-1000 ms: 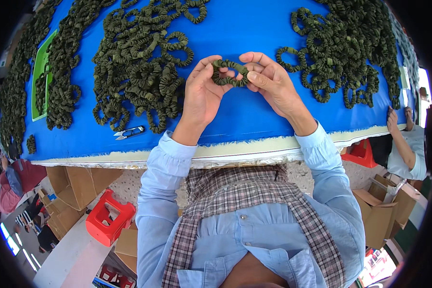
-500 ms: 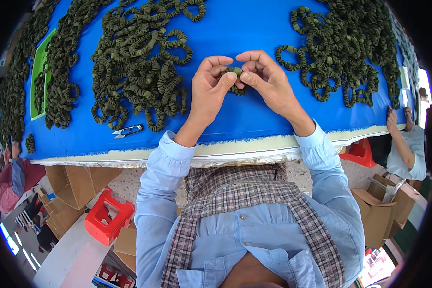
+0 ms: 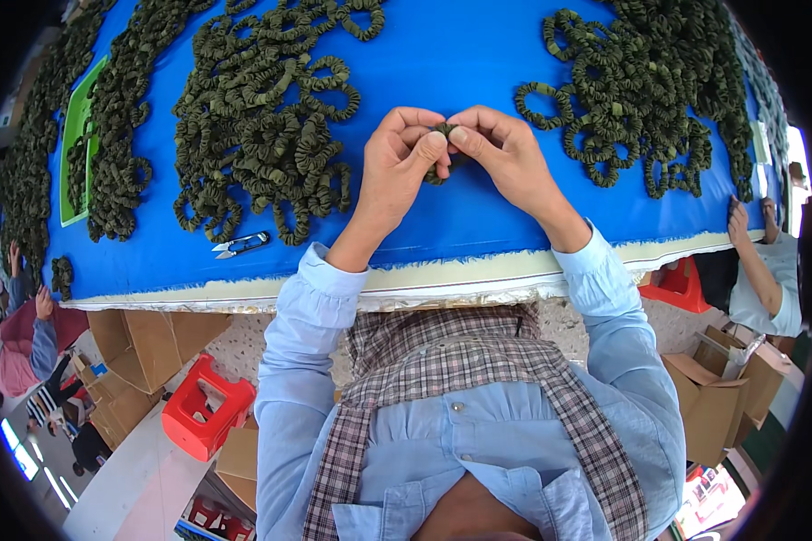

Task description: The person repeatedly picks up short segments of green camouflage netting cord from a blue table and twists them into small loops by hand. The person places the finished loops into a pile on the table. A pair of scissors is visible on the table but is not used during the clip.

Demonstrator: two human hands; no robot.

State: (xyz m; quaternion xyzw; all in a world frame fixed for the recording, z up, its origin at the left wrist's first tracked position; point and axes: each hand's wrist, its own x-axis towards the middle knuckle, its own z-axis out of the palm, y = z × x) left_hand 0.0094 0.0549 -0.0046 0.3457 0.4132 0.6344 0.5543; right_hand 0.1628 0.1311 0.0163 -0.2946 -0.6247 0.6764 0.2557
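Between both hands is a dark olive-green scrunchie (image 3: 436, 175), mostly covered by my fingers. My left hand (image 3: 397, 167) is closed, thumb and fingertips pinching the scrunchie. My right hand (image 3: 505, 158) pinches its other side, so the two thumbs almost meet. To the left of my hands lies a large pile of the same scrunchies (image 3: 262, 117), and another pile (image 3: 645, 90) lies to the right. Thread snips (image 3: 241, 244) with a dark handle rest on the blue table cover (image 3: 460, 230), nearer to me than the left pile.
A green tray (image 3: 76, 153) holding scrunchies sits at the far left, beside more heaps. Co-workers' hands (image 3: 740, 224) show at the right table edge and others at the left. Below the edge stand a red stool (image 3: 206, 408) and cardboard boxes (image 3: 708, 397).
My fingertips have drawn closer together and slightly lower, covering more of the scrunchie. At the far left, the co-worker's hands have moved apart, and the small scrunchie beside them has shifted.
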